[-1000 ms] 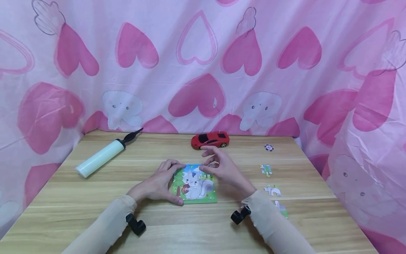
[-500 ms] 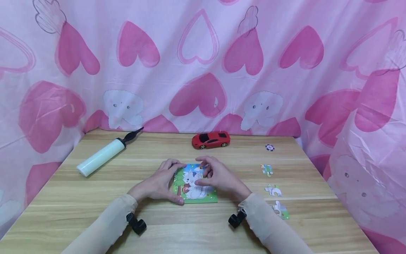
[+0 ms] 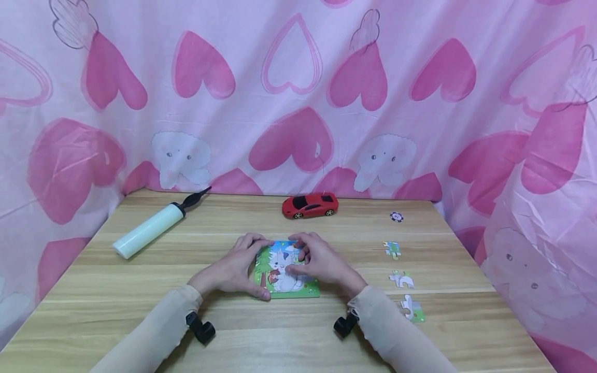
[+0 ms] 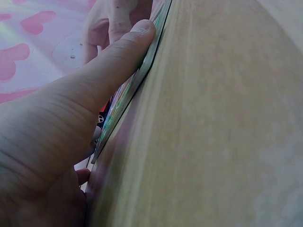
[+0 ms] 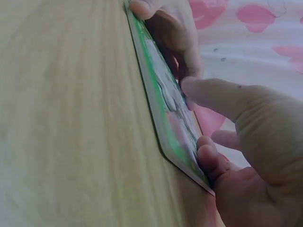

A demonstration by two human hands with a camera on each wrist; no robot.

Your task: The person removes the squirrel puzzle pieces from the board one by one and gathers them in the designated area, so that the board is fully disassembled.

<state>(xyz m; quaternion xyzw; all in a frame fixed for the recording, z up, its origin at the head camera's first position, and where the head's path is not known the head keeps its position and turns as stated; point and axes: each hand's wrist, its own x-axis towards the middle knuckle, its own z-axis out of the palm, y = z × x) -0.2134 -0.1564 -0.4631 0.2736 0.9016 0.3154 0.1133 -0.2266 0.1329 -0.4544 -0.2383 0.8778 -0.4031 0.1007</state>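
Note:
A small jigsaw puzzle (image 3: 284, 269) with a white cartoon animal on a green and blue ground lies flat on the wooden table. My left hand (image 3: 233, 269) holds its left side, with the thumb over the near corner and the fingers at the far corner. Over the right part of the puzzle is my right hand (image 3: 322, 259). Its thumb (image 5: 218, 94) reaches across the picture, while other fingers (image 5: 210, 156) touch near the board's edge. I see no loose piece between these fingers. In the right wrist view, some puzzle pieces look slightly raised.
Loose jigsaw pieces lie on the right: a green one (image 3: 392, 249), a white one (image 3: 402, 280) and a white-green one (image 3: 412, 309). Behind them is a round chip (image 3: 396, 217). A red toy car (image 3: 310, 205) stands at the back, a hand pump (image 3: 149, 230) at left.
My right hand has drawn lower and nearer over the puzzle, its thumb moving from the upper right toward the middle of the picture. The left hand stays in place.

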